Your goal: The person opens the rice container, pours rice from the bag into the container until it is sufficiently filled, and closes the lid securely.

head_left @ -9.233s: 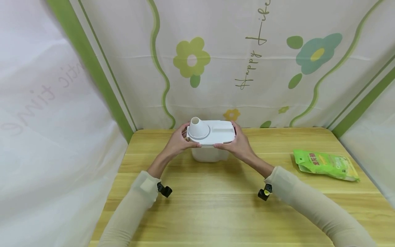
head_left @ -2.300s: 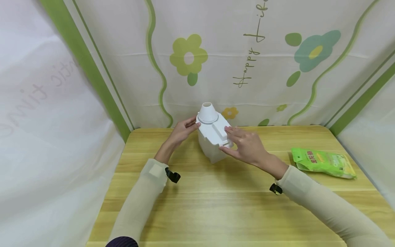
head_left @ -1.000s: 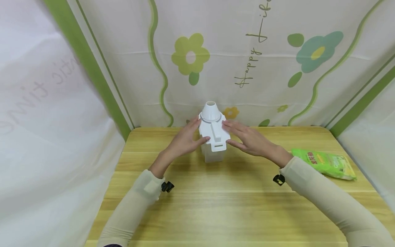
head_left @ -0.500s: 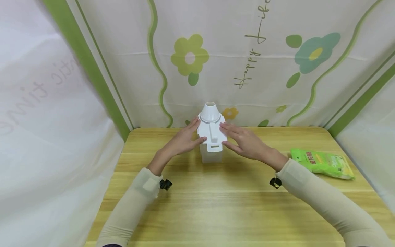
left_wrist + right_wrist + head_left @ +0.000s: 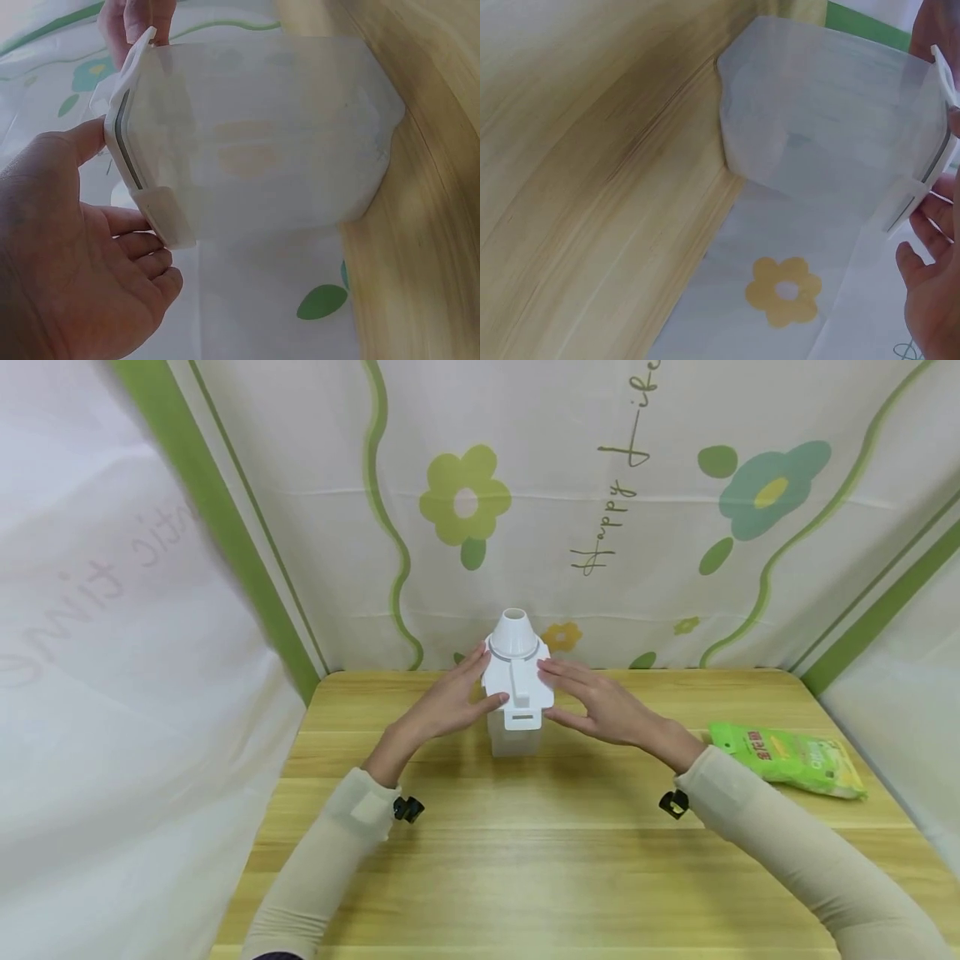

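Observation:
A translucent storage container (image 5: 514, 742) stands upright near the table's back edge. Its white lid (image 5: 497, 678) carries a cone-shaped cap (image 5: 513, 633) at the far end and a slotted tab (image 5: 522, 720) at the near end. My left hand (image 5: 450, 697) touches the left edge of the lid, thumb and fingers spread apart along it. On the opposite side, my right hand (image 5: 603, 703) rests its fairly straight fingers against the right edge. In the left wrist view, the left thumb meets the lid rim and the fingers (image 5: 139, 240) lie by a side clip (image 5: 166, 214).
A green and yellow packet (image 5: 787, 760) lies at the right of the wooden table (image 5: 525, 877). A white curtain (image 5: 540, 527) printed with flowers hangs directly behind the table, and more curtain closes off both sides.
Since the oldest frame, the container has turned about a quarter, its cone swinging from left to back. My hands have shifted from its ends to its long sides. The last second shows little movement.

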Demonstrator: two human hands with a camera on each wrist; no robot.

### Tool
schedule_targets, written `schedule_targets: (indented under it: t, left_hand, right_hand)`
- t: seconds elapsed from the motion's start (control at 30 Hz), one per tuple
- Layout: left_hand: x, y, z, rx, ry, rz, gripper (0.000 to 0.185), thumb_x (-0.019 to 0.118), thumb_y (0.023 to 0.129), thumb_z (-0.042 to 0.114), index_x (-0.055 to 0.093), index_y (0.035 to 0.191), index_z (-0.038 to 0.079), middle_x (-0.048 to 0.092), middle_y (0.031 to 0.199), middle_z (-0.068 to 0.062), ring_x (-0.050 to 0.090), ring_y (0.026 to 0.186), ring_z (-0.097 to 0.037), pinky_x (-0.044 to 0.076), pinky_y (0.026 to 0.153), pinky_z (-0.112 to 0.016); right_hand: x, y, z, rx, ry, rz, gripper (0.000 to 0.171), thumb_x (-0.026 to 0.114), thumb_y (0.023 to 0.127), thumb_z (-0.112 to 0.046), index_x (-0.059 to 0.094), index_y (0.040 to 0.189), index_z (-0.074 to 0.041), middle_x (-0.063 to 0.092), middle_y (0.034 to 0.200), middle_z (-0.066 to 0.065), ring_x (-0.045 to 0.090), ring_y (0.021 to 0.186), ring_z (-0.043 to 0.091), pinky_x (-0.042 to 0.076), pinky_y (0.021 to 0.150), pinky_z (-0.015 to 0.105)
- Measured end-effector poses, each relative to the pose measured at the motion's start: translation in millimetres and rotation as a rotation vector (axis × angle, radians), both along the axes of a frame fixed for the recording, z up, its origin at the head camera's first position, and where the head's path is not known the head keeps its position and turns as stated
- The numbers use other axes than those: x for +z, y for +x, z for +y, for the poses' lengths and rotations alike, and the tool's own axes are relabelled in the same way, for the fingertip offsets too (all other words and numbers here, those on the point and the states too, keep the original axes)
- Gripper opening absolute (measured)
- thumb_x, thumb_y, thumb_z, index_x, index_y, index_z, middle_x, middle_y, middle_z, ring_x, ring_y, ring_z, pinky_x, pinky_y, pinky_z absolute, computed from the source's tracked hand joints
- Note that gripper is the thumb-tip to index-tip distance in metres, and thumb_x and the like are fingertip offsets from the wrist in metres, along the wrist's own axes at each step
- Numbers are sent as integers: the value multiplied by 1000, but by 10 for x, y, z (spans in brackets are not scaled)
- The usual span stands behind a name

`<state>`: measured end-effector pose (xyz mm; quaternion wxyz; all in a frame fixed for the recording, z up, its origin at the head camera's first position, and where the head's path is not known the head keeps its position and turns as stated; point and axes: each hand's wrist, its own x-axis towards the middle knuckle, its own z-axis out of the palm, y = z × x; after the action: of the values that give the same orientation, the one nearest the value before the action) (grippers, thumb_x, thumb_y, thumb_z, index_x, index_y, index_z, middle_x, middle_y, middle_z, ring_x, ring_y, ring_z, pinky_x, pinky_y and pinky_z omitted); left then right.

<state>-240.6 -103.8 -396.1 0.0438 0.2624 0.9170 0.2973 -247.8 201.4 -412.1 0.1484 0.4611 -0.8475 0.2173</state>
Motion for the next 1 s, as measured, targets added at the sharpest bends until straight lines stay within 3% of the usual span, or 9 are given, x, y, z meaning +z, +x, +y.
schedule_targets:
  t: [0.27, 0.6, 1.0]
  left_hand:
    - [9, 10, 21, 3, 0, -14, 93, 54, 105, 61, 13, 170, 9, 0, 178, -4, 12, 163, -27, 22, 130, -52]
    - [1, 19, 3, 11, 4, -28, 95, 54, 105, 63, 11, 171, 11, -3, 178, -1, 14, 163, -29, 21, 130, -50]
    - [-28, 26, 10, 35, -2, -30, 94, 53, 105, 64, 11, 171, 13, -4, 178, 2, 17, 162, -30, 23, 129, -51]
  right_hand:
    - [-17, -77, 81, -6, -62, -38, 73, 89, 87, -23, 58, 149, 1, 55, 156, 19, 51, 144, 41, 44, 113, 62]
    - [-14, -182, 138, -52, -114, -297, 84, 86, 91, -26, 45, 161, -6, 45, 165, 12, 41, 151, 41, 33, 120, 66]
    - [-71, -369, 118, -17, -326, -602, 81, 83, 92, -7, 40, 160, 5, 37, 168, 21, 36, 155, 38, 38, 122, 47]
